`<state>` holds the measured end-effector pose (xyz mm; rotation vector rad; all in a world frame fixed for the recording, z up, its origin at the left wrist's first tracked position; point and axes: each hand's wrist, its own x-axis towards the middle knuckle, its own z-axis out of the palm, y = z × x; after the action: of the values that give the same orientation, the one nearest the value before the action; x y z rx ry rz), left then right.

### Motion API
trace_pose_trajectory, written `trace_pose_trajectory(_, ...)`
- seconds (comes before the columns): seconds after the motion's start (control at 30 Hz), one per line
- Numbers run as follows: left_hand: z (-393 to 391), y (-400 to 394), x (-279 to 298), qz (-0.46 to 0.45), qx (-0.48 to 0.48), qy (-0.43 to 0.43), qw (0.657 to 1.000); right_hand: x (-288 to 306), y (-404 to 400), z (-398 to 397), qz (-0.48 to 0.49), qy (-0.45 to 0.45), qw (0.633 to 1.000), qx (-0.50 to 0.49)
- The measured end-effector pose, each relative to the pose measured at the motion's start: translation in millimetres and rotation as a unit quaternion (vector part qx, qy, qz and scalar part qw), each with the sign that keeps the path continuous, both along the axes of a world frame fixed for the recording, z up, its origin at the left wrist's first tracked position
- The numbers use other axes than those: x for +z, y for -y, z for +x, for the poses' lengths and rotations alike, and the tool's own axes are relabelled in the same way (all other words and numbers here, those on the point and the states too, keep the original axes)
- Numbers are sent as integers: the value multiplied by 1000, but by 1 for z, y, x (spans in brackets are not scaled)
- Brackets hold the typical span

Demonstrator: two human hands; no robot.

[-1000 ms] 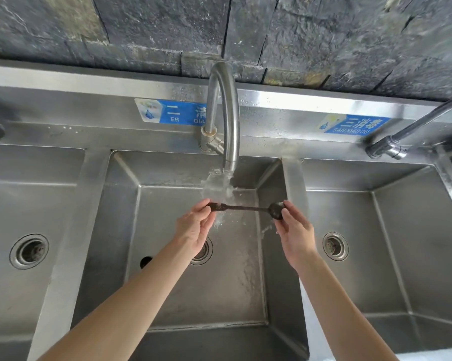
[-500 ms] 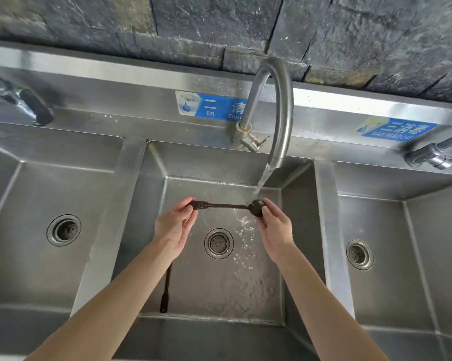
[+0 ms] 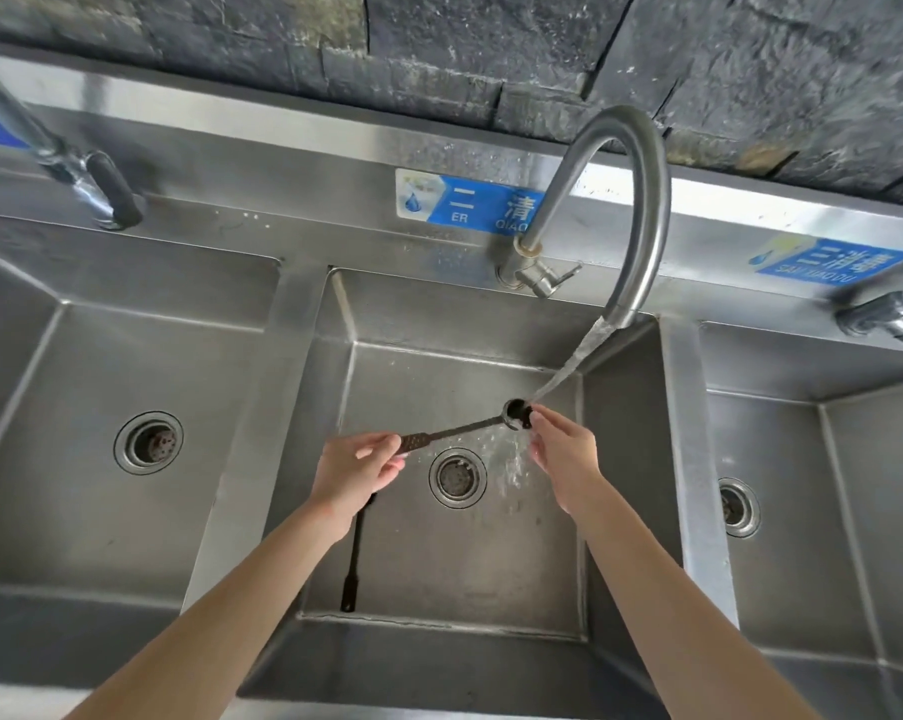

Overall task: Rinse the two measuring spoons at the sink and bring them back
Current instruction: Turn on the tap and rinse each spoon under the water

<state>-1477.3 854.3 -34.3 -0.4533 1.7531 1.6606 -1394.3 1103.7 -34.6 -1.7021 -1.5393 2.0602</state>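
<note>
A dark long-handled measuring spoon (image 3: 459,431) hangs over the middle basin (image 3: 491,558), its small bowl under the running water from the curved faucet (image 3: 639,220). My left hand (image 3: 358,467) pinches the handle end. The fingertips of my right hand (image 3: 563,452) pinch the spoon's bowl in the stream. A second dark measuring spoon (image 3: 354,558) lies on the basin floor at the front left, its upper end hidden under my left wrist.
The middle basin's drain (image 3: 458,478) sits between my hands. A left basin (image 3: 101,459) and a right basin (image 3: 813,511) flank it, each with a drain. Other taps (image 3: 95,187) (image 3: 886,317) stand at both sides. A dark stone wall rises behind.
The view has shifted left and down, bringing the second spoon on the basin floor into sight. The held spoon's bowl moved from beside the stream into it and now tilts up.
</note>
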Motion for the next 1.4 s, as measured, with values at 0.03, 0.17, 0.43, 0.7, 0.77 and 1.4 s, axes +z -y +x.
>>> trace_pose_trajectory(0.03,3,0,0,-4,-21,-2,1000,-2,-1,1,6,21,1000,6)
trace_pose_trajectory(0.17,15,2,-6,-4,-63,64,996,-15,-5,11,-5,76,997,0)
trace_pose_trajectory(0.43,47,-2,-35,38,-132,391,910,-56,-8,64,-19,192,980,-40)
trace_pose_trajectory(0.7,96,-33,-72,-66,-388,251,884,-94,-17,100,-40,187,981,-26)
trace_pose_trajectory(0.77,111,-47,-89,-109,-442,175,873,-108,-21,108,-39,168,985,-24)
trace_pose_trajectory(1.4,195,-123,-220,-296,-568,-29,767,-211,-20,140,201,248,948,9)
